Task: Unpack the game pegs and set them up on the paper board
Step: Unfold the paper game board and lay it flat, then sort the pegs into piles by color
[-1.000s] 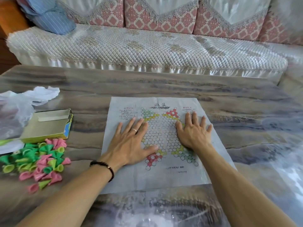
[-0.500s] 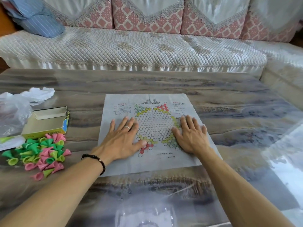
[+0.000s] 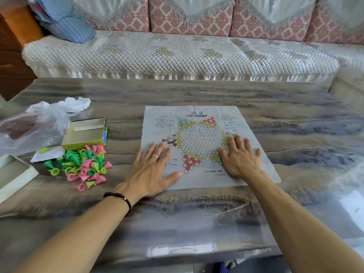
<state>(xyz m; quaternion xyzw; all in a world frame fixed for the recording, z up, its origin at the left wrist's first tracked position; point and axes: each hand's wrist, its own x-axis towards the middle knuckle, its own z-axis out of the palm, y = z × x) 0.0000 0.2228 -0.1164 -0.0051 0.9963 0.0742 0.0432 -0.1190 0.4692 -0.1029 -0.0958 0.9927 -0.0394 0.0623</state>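
Note:
The paper board (image 3: 201, 123), printed with a star of hexagon cells, lies flat in the middle of the table. My left hand (image 3: 149, 170) presses its lower left part with straight, spread fingers; a ring sits on one finger. My right hand (image 3: 240, 156) lies flat on the board's right side, covering part of the star. A loose pile of pink, green and yellow-green cone pegs (image 3: 82, 166) sits on the table left of the board, apart from both hands.
An open yellow and blue cardboard box (image 3: 86, 133) stands behind the pegs. Crumpled clear plastic bags (image 3: 39, 123) lie at the far left, with a white box lid (image 3: 13, 174) near the left edge. A quilted sofa (image 3: 177, 54) runs along the table's far side.
Both hands have slid outward and toward me across the paper, the left toward its left edge and the right toward its right edge. The pegs and box have not moved.

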